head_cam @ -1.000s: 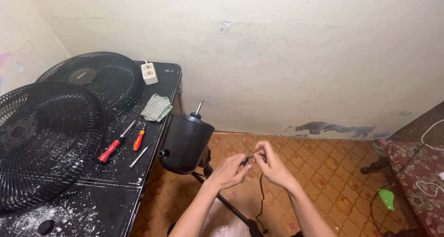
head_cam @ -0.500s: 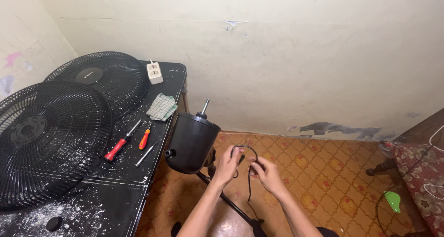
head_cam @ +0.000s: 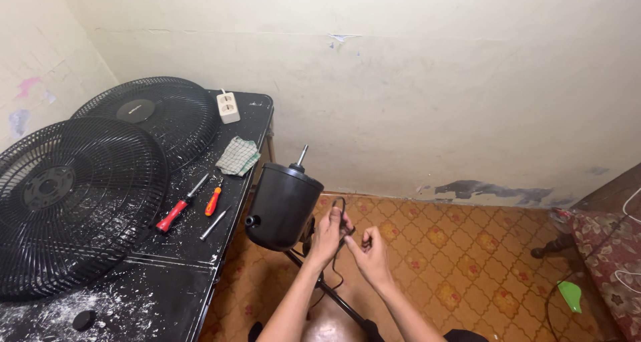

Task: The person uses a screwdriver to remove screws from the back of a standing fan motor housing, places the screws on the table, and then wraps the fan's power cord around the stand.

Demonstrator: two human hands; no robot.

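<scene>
A thin black power cord is held between both hands beside the black cylindrical fan motor housing.

The cord is pinched by the curled left hand, and its loop is met by the narrowed fingertips of the right hand. Further out, a black dusty counter is seen, on which a red-handled screwdriver, an orange-handled screwdriver, a checked cloth and two black round fan grilles are laid.
</scene>
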